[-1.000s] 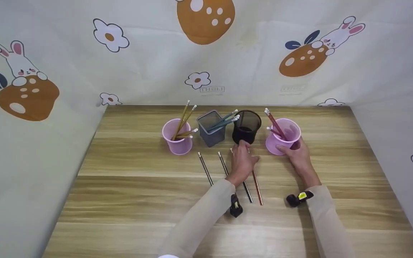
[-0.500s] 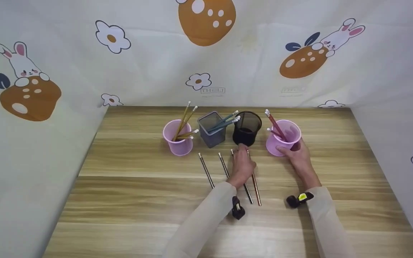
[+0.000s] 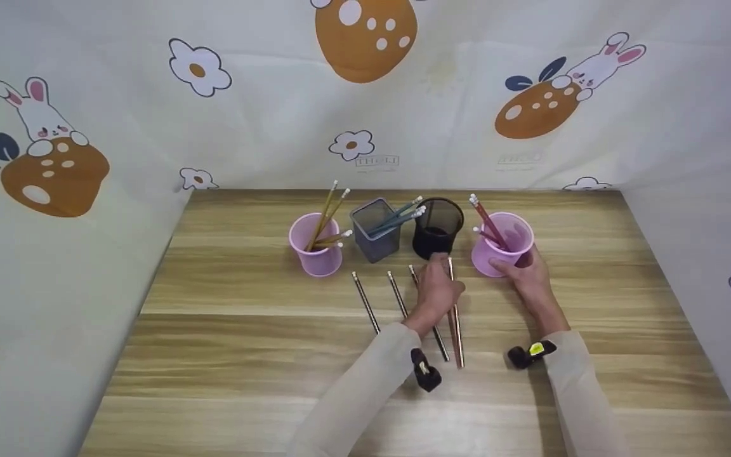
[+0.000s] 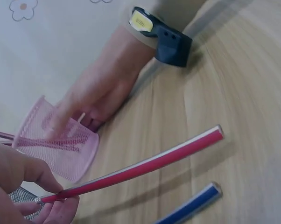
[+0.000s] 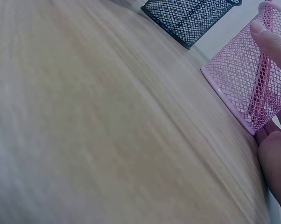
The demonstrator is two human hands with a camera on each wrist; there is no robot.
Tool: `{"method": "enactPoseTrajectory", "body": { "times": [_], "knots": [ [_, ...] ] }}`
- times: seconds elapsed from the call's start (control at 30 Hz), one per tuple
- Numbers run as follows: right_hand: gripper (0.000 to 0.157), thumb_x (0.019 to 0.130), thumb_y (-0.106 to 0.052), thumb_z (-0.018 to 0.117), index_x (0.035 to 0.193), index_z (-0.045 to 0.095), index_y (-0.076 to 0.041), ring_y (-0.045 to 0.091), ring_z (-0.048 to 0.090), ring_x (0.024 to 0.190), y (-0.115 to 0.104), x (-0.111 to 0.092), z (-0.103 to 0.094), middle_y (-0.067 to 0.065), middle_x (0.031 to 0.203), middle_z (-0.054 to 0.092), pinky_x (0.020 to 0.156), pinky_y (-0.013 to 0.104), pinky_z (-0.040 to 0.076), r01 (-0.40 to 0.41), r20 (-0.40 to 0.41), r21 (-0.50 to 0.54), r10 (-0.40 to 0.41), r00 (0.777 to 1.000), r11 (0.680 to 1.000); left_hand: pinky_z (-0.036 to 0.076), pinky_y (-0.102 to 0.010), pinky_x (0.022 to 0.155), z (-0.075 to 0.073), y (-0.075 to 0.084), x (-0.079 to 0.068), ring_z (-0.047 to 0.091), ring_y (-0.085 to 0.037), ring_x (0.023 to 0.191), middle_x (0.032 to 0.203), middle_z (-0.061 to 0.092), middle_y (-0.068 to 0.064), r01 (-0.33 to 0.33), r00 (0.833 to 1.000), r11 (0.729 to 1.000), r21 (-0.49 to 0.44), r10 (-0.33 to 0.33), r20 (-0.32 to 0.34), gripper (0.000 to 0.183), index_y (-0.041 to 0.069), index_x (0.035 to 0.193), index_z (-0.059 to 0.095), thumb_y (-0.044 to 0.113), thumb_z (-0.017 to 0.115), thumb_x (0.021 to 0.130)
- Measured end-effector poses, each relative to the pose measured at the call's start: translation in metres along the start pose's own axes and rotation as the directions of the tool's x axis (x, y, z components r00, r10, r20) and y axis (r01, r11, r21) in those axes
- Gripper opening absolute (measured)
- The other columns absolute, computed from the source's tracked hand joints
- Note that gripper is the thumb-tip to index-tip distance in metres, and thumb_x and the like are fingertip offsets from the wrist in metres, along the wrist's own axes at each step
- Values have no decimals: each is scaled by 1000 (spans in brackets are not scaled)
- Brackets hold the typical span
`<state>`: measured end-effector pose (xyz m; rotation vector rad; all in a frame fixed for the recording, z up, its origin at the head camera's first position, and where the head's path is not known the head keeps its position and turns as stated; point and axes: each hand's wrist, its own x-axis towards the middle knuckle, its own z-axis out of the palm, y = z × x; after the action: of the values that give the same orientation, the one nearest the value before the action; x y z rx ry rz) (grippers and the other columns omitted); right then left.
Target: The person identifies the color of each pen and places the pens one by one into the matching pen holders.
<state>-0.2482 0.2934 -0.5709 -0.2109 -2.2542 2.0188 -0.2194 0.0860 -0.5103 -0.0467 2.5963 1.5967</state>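
Note:
My left hand [image 3: 436, 289] pinches a red pencil [image 4: 145, 168] near its white eraser end, between thumb and fingers. In the left wrist view the pencil slants over the tabletop, with its shadow beneath. My right hand [image 3: 529, 279] grips the side of a pink mesh pencil cup [image 5: 243, 70], its thumb on the front wall. Inside that upright cup lean several red pencils [image 3: 491, 222]. Left of the held pencil, dark pencils [image 3: 365, 301] lie on the table, one of them partly behind my left hand. A blue pencil [image 4: 192, 205] shows below the red one.
Behind my left hand stands a black round mesh cup [image 3: 436, 238]. Farther left are a grey square mesh cup [image 3: 376, 244] with blue-green pencils and another pink cup [image 3: 319, 261] with yellow pencils. A patterned cloth [image 3: 264, 127] hangs behind the wooden table [image 3: 226, 355].
My left hand has closed on the red pencil's eraser end and lifted it, shifting slightly right. My right hand stays on the pink cup.

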Motion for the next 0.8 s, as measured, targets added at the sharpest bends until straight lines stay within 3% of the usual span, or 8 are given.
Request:
{"method": "enactPoseTrajectory", "body": {
  "times": [0.23, 0.4, 0.6, 0.8],
  "knots": [
    [90, 82, -2, 79, 157, 30, -13, 21, 43, 142, 3, 1, -1, 13, 155, 45, 110, 11, 36, 22, -7, -9, -22, 1000, 1000, 45, -20, 66, -9, 22, 0, 55, -9, 77, 89, 68, -7, -12, 1000, 994, -108, 10, -18, 62, 9, 127, 60, -12, 68, 69],
    [88, 82, 2, 77, 156, 31, -10, 13, 48, 132, 2, 2, 1, 15, 153, 46, 106, 9, 39, 22, -8, 20, -22, 1000, 1000, 46, -19, 65, -21, 38, 2, 60, -11, 79, 91, 64, -6, -37, 997, 979, -201, 23, -69, 57, 10, 125, 59, -12, 65, 73],
    [88, 83, 0, 77, 157, 30, -10, 11, 47, 131, 0, 1, 0, 14, 152, 46, 104, 7, 39, 28, -11, -2, -28, 1000, 1000, 49, -17, 65, -33, 56, 5, 63, -14, 81, 92, 61, -4, -111, 986, 944, -310, 67, -151, 50, 8, 125, 56, -8, 68, 80],
    [85, 83, 0, 76, 155, 32, -7, 18, 46, 135, 2, 0, 0, 16, 152, 47, 106, 8, 38, 27, -12, -22, -27, 1000, 999, 52, -18, 71, -39, 73, 6, 61, -10, 80, 98, 64, -10, -229, 959, 910, -345, 150, -241, 45, 4, 123, 52, -6, 67, 82]
  ]
}}
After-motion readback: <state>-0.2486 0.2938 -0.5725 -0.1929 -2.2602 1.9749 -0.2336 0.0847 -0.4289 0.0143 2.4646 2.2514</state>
